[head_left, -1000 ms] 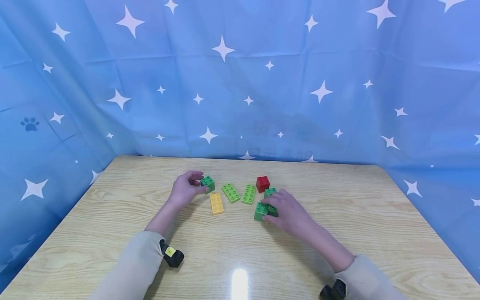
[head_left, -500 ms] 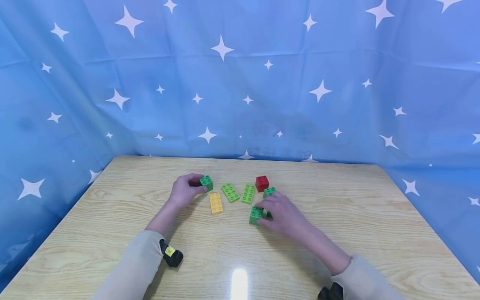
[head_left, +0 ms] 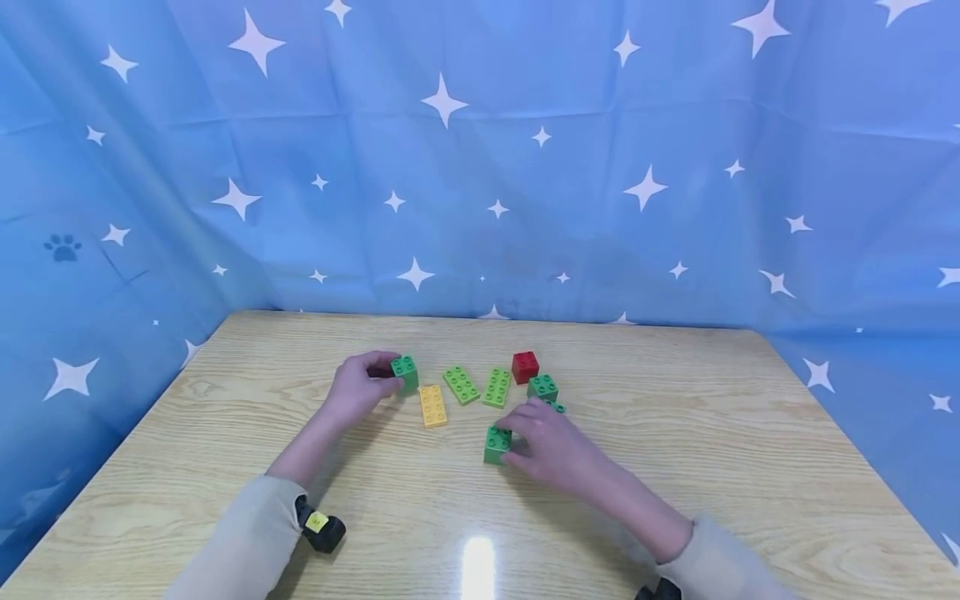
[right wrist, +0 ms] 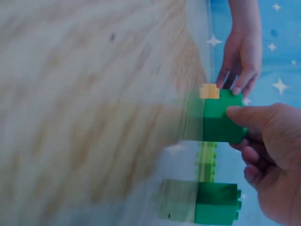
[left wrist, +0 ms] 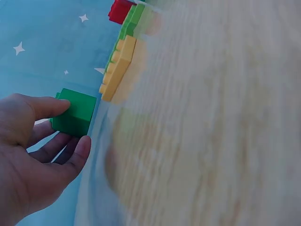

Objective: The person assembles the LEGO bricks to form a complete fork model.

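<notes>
My left hand (head_left: 356, 387) pinches a green toy building brick (head_left: 406, 372) between thumb and fingers at the left of the group. In the left wrist view the same green brick (left wrist: 75, 113) shows its smooth side, the thumb pressed against it. A second green brick (head_left: 497, 446) is held by my right hand (head_left: 551, 442) at the near side of the group. The right wrist view has the thumb on that green brick (right wrist: 222, 120). Just beyond the right hand stand another green brick (head_left: 542, 387) and a further green brick (head_left: 557, 407), the latter mostly hidden by the hand.
A flat yellow brick (head_left: 432, 406) lies right of the left hand's brick. Two flat lime bricks, one left (head_left: 461, 385) and one right (head_left: 497, 388), lie mid-group. Behind them sits a red brick (head_left: 526, 367). A blue starry curtain (head_left: 480, 167) hangs behind the wooden table (head_left: 420, 517).
My right hand has drawn its green brick nearer and to the left, away from the other green bricks. My left hand has shifted slightly left with its brick.
</notes>
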Available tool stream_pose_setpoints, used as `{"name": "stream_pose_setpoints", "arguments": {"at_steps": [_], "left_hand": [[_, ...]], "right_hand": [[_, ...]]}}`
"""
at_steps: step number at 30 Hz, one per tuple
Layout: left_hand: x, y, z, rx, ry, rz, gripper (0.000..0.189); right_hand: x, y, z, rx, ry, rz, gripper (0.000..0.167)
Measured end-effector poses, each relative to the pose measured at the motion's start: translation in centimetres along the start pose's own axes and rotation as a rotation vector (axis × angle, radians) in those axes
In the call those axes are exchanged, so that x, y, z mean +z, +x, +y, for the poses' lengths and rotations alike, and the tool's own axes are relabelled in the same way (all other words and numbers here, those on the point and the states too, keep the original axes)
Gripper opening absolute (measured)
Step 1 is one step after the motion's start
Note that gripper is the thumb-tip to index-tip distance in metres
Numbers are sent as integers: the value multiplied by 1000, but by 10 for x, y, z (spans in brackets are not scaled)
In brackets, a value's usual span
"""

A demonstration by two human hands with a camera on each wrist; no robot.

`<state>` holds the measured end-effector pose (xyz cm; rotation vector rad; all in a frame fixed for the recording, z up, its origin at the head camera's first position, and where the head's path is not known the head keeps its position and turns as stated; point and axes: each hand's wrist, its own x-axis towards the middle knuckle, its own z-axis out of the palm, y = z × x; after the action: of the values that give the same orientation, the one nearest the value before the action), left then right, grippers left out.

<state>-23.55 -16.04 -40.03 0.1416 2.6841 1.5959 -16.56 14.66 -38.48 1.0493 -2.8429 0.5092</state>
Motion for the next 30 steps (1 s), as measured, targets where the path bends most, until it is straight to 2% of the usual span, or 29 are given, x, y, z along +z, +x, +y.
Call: {"name": "stream_pose_setpoints", "arguments": {"at_steps": [6,13,22,30], "left_hand": [[-1,-14,8,54,4,-30,44],[1,-33,16,114,-43,-116,40],[10,-54,32,185,-117,-215,38],[19,-61,36,207,-186,-314,38]], "right_hand": [[-1,0,-6,5,64,-32,39],[-1,-1,-8,-18,110,-34,39],[3,-1,-5,59,264,-39,38],[7,2,-5,122,412,-53,36]]}}
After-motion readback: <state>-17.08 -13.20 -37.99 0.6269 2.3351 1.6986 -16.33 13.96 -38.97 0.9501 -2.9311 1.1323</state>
